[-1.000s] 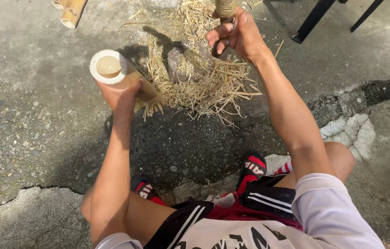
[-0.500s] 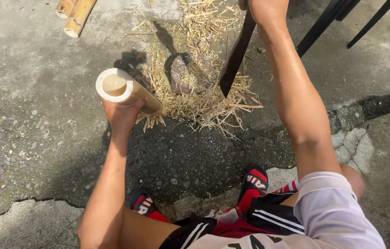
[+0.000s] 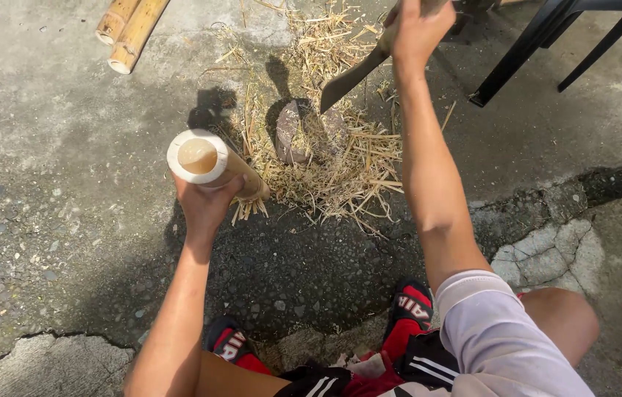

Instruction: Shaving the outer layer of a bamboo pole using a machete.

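Pale hollow bamboo section [image 3: 212, 165] upright in left hand [image 3: 204, 206], dark blade [image 3: 351, 77] in right hand's [image 3: 414, 33] grip.

Hands: two, both the person's own; a left hand [image 3: 204, 206] near the left and a right hand [image 3: 414, 29] at the far edge.
Bamboo pieces held: one, a cut bamboo tube [image 3: 212, 165] in the left hand.
Bamboo pieces on the ground: two, a pair of bamboo lengths [image 3: 131, 29] lying side by side at the far left.
Blades: one, a dark chopping blade [image 3: 351, 77] in the right hand.
Blocks: one, a chopping block [image 3: 292, 132] in the middle of the shavings.
Shaving heaps: one, a spread of straw-coloured shavings [image 3: 348, 173].
Sandals: two red-and-black sandals [image 3: 410, 312], near edge.
Black furniture legs: three can be seen, black legs [image 3: 524, 51] at the far right.
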